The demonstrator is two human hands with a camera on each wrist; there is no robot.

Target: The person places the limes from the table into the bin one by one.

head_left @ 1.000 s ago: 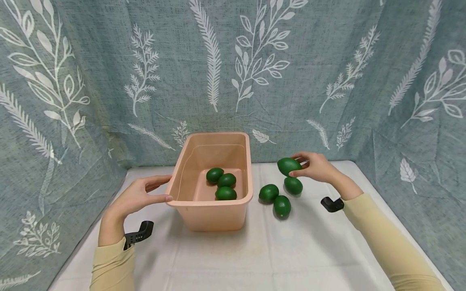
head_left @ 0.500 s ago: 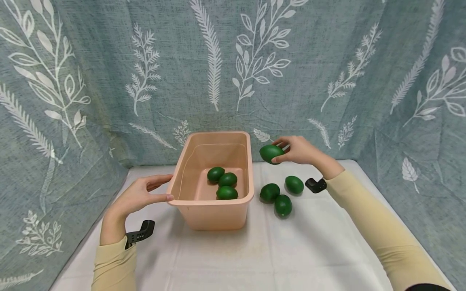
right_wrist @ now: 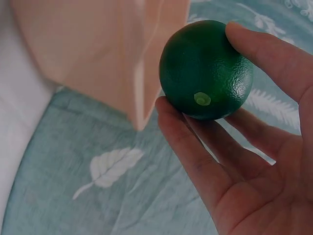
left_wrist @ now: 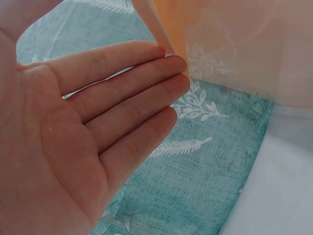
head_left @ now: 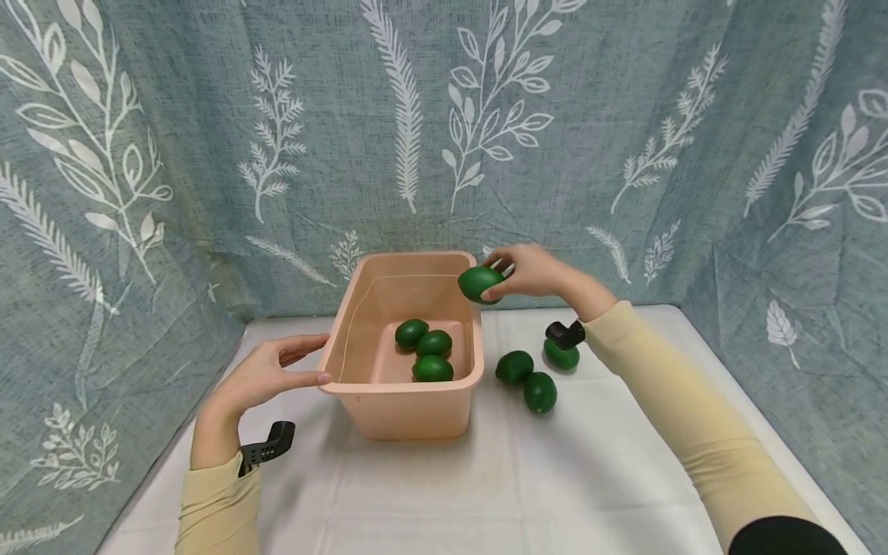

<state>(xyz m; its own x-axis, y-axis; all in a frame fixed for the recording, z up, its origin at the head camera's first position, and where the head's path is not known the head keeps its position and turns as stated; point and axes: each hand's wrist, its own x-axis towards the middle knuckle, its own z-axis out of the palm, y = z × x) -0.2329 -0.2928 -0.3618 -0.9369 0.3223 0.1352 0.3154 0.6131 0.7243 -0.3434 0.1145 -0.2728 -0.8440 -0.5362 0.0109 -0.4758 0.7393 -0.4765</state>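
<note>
My right hand (head_left: 537, 271) pinches a dark green fruit (head_left: 480, 284) between thumb and fingers, just over the right rim of a pink bin (head_left: 409, 412). In the right wrist view the fruit (right_wrist: 205, 71) shows its stem end, beside the bin's wall (right_wrist: 83, 54). My left hand (head_left: 260, 375) touches the bin's left rim, with fingers nearly straight; the left wrist view shows the fingertips of this hand (left_wrist: 93, 117) against the bin's side (left_wrist: 234, 54). Three green fruits, one of them nearest the front (head_left: 432, 368), lie on the bin's floor.
Three more green fruits lie on the white cloth (head_left: 416, 493) right of the bin: two touching (head_left: 515, 368), and one (head_left: 561, 354) partly behind the black wrist device (head_left: 565, 334). A patterned teal curtain (head_left: 347, 154) surrounds the table's back and sides.
My right hand has lifted its green fruit from beside the others and carried it left, up to the bin's right rim. The left hand has stayed at the left rim.
</note>
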